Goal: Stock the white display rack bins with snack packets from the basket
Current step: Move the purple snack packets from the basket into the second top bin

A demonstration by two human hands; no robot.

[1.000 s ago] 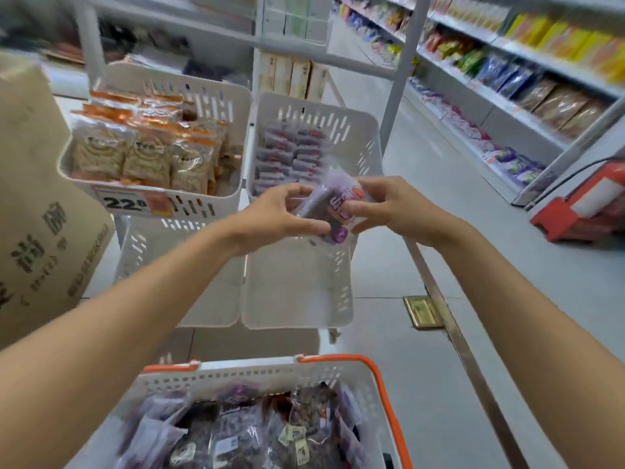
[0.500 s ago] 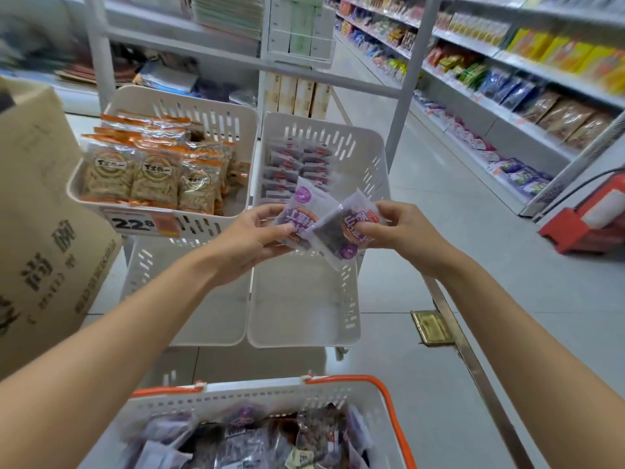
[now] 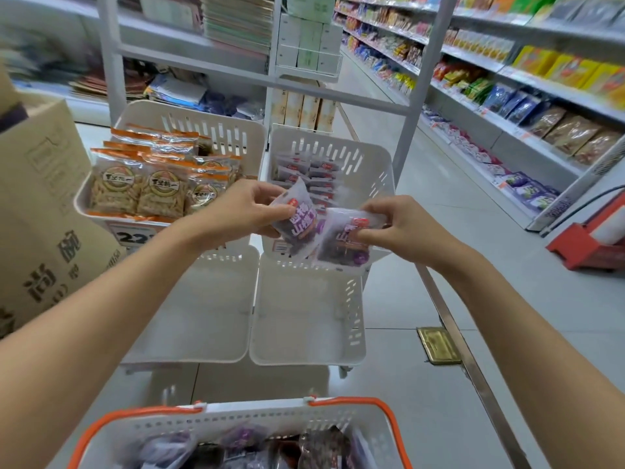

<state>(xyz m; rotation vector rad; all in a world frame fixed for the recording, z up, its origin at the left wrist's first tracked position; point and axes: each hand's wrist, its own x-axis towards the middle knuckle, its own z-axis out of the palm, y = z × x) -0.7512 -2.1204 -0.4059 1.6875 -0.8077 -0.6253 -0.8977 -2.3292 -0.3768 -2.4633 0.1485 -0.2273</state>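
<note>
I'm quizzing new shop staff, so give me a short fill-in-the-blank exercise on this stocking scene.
The left hand grips a clear plastic snack packet printed mainly in ____.
The right hand pinches a second such packet in front of the upper ____ white plastic rack bin.
The white slotted plastic basket nearest the camera has ____ handles.
Missing words: purple; right; orange.

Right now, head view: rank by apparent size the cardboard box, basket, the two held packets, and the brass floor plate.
1. cardboard box and basket: largest, but both are cropped and close to the camera, so not ranked against each other.
2. left-hand packet and right-hand packet: look alike.
3. brass floor plate: smallest.
</note>
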